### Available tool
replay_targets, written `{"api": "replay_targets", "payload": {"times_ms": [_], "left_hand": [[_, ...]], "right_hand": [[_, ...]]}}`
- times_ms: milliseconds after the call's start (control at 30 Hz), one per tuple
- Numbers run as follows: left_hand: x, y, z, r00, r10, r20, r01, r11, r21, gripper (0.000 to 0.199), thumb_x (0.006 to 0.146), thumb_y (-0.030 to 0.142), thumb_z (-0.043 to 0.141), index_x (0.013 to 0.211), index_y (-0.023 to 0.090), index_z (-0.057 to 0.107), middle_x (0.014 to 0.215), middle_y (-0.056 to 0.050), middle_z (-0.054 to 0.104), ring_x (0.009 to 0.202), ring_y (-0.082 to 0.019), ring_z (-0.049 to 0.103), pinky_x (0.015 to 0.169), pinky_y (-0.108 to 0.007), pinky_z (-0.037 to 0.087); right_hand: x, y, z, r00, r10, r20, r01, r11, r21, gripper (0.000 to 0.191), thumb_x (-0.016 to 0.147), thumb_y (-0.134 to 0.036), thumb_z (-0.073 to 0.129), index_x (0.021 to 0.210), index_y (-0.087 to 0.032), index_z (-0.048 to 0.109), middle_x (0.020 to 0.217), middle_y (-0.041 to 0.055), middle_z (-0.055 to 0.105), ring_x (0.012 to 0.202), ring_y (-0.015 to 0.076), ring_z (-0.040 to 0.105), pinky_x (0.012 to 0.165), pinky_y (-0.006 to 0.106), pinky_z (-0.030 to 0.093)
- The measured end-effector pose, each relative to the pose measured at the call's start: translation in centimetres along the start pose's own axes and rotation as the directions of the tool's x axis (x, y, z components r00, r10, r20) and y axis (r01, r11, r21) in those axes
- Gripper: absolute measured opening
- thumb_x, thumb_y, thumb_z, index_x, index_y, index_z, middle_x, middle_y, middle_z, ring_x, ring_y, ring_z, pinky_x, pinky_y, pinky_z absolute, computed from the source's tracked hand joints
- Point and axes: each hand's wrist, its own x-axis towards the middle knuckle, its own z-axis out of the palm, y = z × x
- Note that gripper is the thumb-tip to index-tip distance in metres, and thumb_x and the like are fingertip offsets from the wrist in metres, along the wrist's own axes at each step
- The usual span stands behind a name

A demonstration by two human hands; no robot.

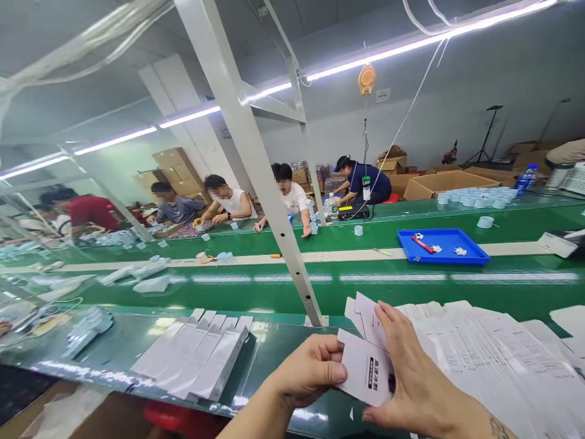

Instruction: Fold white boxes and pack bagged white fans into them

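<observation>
In this head view, the person's left hand (311, 371) and right hand (414, 372) are both close together at the near edge of the picture, and both are holding one white carton blank (365, 369), which has dark printing on it. The left hand pinches the left side of the blank between the thumb and the fingers, and the right hand grips its right side, so neither hand is wide open. The blank is in the air above the near green tabletop (292, 341), not touching it. Just to the right of the hands lies a big spread of flat printed sheets (484, 360), and to the left stands a row of white folded boxes (196, 356) lying side by side on the tabletop. Farther away, on a second green tabletop (347, 292), there is a blue tray (439, 253) with a red tool (423, 244) and small white pieces (460, 251) inside. Behind it stand many pale blue cups (475, 200) in a group on the right. At the far side, several co-workers (292, 198) sit and work with their own hands, and cardboard boxes (450, 185) are near them. A white metal post (247, 146) crosses the view.
</observation>
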Motion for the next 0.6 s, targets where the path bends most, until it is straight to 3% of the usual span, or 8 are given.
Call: {"api": "replay_targets", "payload": {"times_ms": [67,133,200,333,400,467,533,600], "left_hand": [[-0.2,-0.7,0.2,0.974,0.054,-0.222,-0.032,0.994,0.103,0.04,0.059,0.041,0.084,0.083,0.013,0.067,0.072,-0.005,0.069,0.067,-0.017,0.063,0.068,-0.028,0.047],[-0.1,-1.2,0.6,0.889,0.155,-0.431,-0.011,0.948,0.318,0.023,0.067,0.034,0.077,0.073,0.015,0.064,0.065,-0.002,0.065,0.061,-0.014,0.058,0.061,-0.025,0.043],[0.0,-1.5,1.1,0.819,0.265,-0.509,0.04,0.858,0.512,0.011,0.071,0.027,0.069,0.072,0.016,0.065,0.068,-0.002,0.065,0.064,-0.015,0.056,0.062,-0.025,0.043],[0.0,-0.8,1.0,0.809,0.358,-0.467,0.076,0.723,0.686,0.013,0.07,0.018,0.062,0.082,0.018,0.067,0.075,0.0,0.063,0.072,-0.016,0.054,0.068,-0.026,0.043],[-0.4,0.4,0.3,0.831,0.352,-0.431,0.083,0.687,0.722,0.017,0.071,0.017,0.061,0.087,0.018,0.067,0.071,0.002,0.06,0.07,-0.014,0.052,0.066,-0.025,0.041],[-1.1,2.0,-0.6,0.864,0.336,-0.375,0.062,0.669,0.741,0.023,0.07,0.018,0.064,0.092,0.02,0.068,0.07,0.003,0.057,0.069,-0.013,0.05,0.065,-0.024,0.039],[-1.9,3.5,-1.3,0.91,0.307,-0.278,-0.006,0.681,0.732,0.023,0.069,0.021,0.07,0.092,0.02,0.069,0.072,0.003,0.058,0.069,-0.013,0.051,0.065,-0.024,0.041],[-2.3,4.5,-1.6,0.943,0.291,-0.161,-0.101,0.713,0.694,0.017,0.07,0.026,0.074,0.083,0.018,0.068,0.073,0.002,0.06,0.07,-0.013,0.054,0.066,-0.024,0.043]], "right_hand": [[-0.1,0.0,0.7,0.997,0.0,-0.077,-0.004,0.999,-0.049,0.138,0.046,-0.049,0.086,0.153,-0.027,0.002,0.154,0.0207,0.015,0.134,0.0557,0.022,0.098,0.078,0.031],[-0.2,0.0,2.0,0.992,0.009,-0.128,-0.022,0.995,-0.098,0.135,0.046,-0.047,0.086,0.152,-0.028,0.005,0.153,0.0205,0.015,0.133,0.0559,0.022,0.099,0.078,0.028],[0.0,-0.2,3.5,0.99,0.039,-0.137,-0.055,0.992,-0.113,0.132,0.047,-0.047,0.086,0.152,-0.028,0.007,0.152,0.0208,0.015,0.132,0.0553,0.024,0.099,0.076,0.028],[0.8,-1.0,4.5,0.982,0.177,-0.072,-0.183,0.978,-0.099,0.133,0.045,-0.051,0.087,0.151,-0.026,0.01,0.15,0.0228,0.018,0.134,0.0527,0.024,0.103,0.072,0.026],[1.5,-0.8,2.6,0.956,0.288,0.051,-0.288,0.957,-0.025,0.136,0.045,-0.059,0.085,0.151,-0.023,0.008,0.146,0.0235,0.028,0.135,0.0489,0.026,0.106,0.069,0.022],[2.5,0.2,-0.5,0.901,0.324,0.287,-0.381,0.909,0.167,0.134,0.05,-0.069,0.079,0.151,-0.021,0.006,0.135,0.0209,0.044,0.13,0.0416,0.039,0.108,0.063,0.026],[3.8,1.6,-3.3,0.823,0.128,0.553,-0.41,0.808,0.424,0.131,0.05,-0.078,0.073,0.15,-0.021,0.012,0.125,0.016,0.053,0.119,0.0345,0.052,0.106,0.054,0.035],[5.1,2.5,-4.4,0.745,-0.178,0.643,-0.365,0.699,0.616,0.136,0.037,-0.084,0.071,0.147,-0.02,0.024,0.125,0.0134,0.054,0.119,0.0325,0.054,0.104,0.046,0.039]]}}
